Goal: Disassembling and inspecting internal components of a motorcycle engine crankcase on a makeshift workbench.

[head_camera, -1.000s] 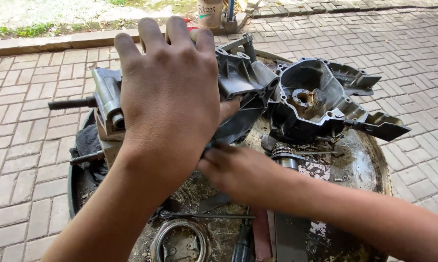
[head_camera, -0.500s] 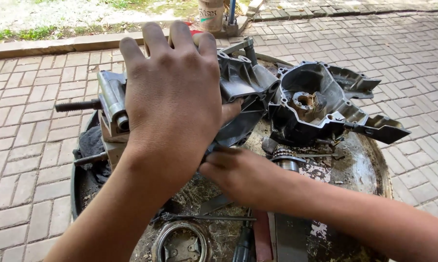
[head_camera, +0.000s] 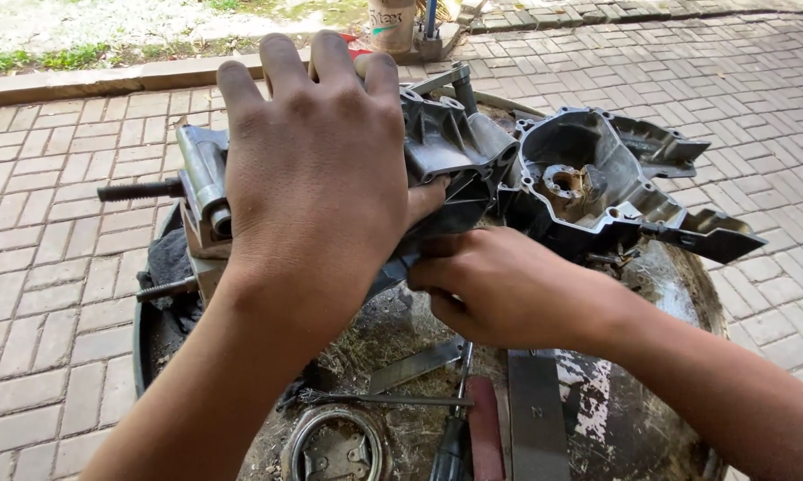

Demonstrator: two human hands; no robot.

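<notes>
Near edge of the round metal drum top: a screwdriver, a flat file and a metal ring. Mid-surface: right hand, fingers curled against the underside of the grey engine crankcase. Left hand lies over its top, fingers wrapped around it. Second crankcase half sits at the far right edge.
</notes>
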